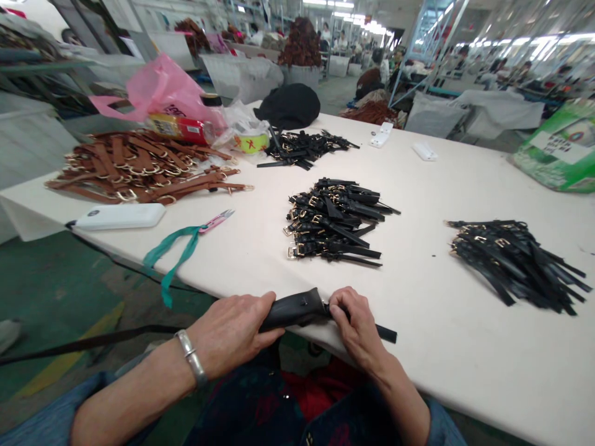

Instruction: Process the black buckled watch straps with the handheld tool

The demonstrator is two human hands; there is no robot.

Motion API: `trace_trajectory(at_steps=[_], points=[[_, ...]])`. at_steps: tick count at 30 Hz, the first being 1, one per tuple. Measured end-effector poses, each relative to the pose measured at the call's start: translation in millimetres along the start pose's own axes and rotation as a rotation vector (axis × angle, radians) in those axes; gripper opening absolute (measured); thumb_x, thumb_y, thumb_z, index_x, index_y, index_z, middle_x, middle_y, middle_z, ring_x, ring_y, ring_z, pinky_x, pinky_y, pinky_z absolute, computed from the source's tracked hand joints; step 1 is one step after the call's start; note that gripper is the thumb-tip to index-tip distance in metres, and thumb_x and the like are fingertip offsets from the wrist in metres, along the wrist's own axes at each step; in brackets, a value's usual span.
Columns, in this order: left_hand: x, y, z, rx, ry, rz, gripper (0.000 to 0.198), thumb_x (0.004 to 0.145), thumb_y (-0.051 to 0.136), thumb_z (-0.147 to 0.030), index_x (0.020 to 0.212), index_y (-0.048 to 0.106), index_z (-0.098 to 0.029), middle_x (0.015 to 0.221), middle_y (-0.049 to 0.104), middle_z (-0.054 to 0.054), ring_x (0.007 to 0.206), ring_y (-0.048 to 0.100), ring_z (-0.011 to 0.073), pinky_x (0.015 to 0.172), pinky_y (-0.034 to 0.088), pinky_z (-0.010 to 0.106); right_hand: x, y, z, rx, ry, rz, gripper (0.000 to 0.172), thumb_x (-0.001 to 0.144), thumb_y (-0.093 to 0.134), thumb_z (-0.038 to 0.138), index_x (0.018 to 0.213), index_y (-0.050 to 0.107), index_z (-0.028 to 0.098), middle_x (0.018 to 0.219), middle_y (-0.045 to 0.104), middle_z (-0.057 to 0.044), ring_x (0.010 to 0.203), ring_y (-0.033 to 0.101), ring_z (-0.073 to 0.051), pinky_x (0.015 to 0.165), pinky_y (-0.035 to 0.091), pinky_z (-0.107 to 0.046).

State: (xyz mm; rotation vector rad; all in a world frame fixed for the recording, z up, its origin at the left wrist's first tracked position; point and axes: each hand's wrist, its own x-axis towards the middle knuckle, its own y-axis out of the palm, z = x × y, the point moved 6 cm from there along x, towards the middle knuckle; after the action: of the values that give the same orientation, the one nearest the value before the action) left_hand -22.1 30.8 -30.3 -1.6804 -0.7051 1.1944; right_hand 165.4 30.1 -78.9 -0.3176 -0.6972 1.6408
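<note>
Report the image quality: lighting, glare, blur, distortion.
Head view: ceiling lights blown out at the top; otherwise soft, even light with faint shadows; wide-lens curve bends the white table; the black strap looks fairly sharp, distant workers soft.

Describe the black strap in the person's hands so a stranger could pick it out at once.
At the near edge of the long white worktable, below the buckled black straps, two hands meet: the left hand, wearing a silver bangle, and the right hand. Between them lies the black strap. Unlike its neighbours, it sits apart from every pile, held alone.
</note>
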Motion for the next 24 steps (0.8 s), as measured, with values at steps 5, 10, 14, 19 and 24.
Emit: trace_trajectory(at_steps=[5,10,14,19,24], points=[[0,1.6,1,0.0,0.015,-0.011,0.033,0.079,0.041,-0.049,0.093,0.051,-0.021,0.081,0.066,0.008,0.075,0.062,0.0239,0.062,0.042,0.03,4,-11,-7,0.152,0.119,-0.155,0.016,0.086,0.039,0.026,0.083,0.053,0.019,0.079,0.056,-0.002,0.075,0.051,-0.015,0.07,0.041,-0.028],[0,-4.4,-1,0.021,0.051,-0.024,0.03,0.079,0.044,-0.047,0.09,0.052,-0.021,0.079,0.065,0.008,0.074,0.061,0.0252,0.061,0.042,0.031,-16,-10,-13,-0.125,-0.027,-0.069,0.018,0.077,0.054,0.022,0.093,0.06,0.021,0.09,0.057,-0.007,0.086,0.05,-0.021,0.078,0.041,-0.036],[6,-16.3,-7,0.043,0.055,0.011,0.028,0.078,0.046,-0.044,0.09,0.053,-0.02,0.076,0.064,0.008,0.075,0.061,0.0259,0.063,0.043,0.033,-26,-9,-17,-0.165,-0.056,-0.044,0.021,0.075,0.053,0.018,0.094,0.062,0.021,0.087,0.055,-0.007,0.083,0.05,-0.02,0.073,0.043,-0.034],[16,-28.4,-20,0.139,0.103,0.005,0.027,0.078,0.045,-0.044,0.088,0.052,-0.02,0.077,0.064,0.007,0.074,0.062,0.0252,0.063,0.044,0.033,-23,-9,-19,-0.122,-0.066,-0.028,0.023,0.074,0.054,0.015,0.095,0.061,0.02,0.084,0.054,-0.006,0.08,0.05,-0.019,0.071,0.044,-0.033],[18,-27.3,-16,0.131,0.095,-0.009,0.031,0.078,0.043,-0.047,0.088,0.053,-0.02,0.076,0.064,0.007,0.074,0.061,0.0235,0.062,0.044,0.031,-24,-8,-23,-0.12,-0.044,-0.002,0.024,0.074,0.055,0.017,0.097,0.06,0.019,0.084,0.053,-0.006,0.08,0.05,-0.019,0.071,0.043,-0.033]])
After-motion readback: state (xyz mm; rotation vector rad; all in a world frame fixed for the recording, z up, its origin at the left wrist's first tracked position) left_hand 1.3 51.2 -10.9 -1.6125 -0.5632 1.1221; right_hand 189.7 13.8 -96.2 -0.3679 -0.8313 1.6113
